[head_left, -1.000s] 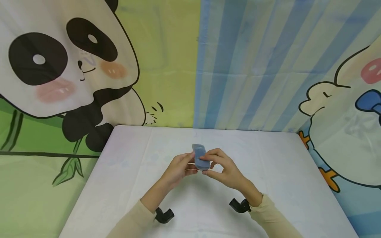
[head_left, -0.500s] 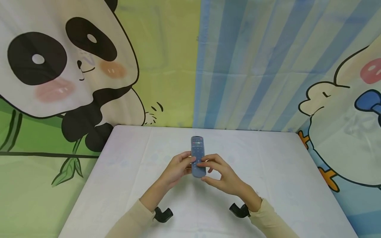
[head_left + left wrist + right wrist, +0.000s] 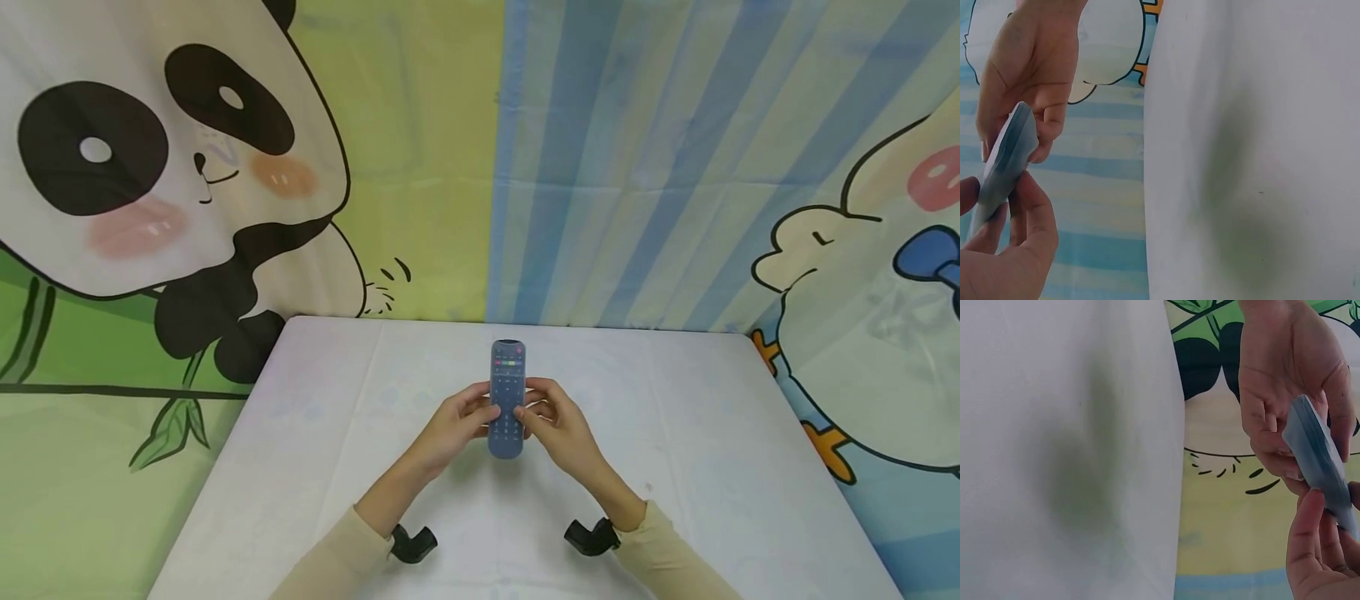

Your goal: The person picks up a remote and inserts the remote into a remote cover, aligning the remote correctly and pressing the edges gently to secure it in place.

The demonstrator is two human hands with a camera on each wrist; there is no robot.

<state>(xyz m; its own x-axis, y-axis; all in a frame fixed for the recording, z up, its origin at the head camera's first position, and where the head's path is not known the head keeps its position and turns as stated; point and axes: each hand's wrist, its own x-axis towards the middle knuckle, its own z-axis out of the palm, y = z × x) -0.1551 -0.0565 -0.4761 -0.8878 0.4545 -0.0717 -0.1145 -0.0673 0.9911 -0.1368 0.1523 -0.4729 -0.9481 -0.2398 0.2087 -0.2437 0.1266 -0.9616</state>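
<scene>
A blue-grey remote control is held above the table, its button face turned up toward the head camera and its long side pointing away from the person. My left hand grips its left edge, thumb on the face and fingers behind. From the other side my right hand pinches the right edge, with the thumb over the lower buttons. In the left wrist view the remote control appears edge-on between both hands. The right wrist view also shows the remote control from the side, fingers supporting its back.
A white-covered table lies under the hands, with their soft shadows on it. Behind it hangs a curtain with a cartoon panda and blue stripes. Black curved pieces sit at both wrists.
The remote control has turned from its plain underside to its button face and shifted slightly right. The right hand has gone from loose fingertip contact to a grip on the right edge.
</scene>
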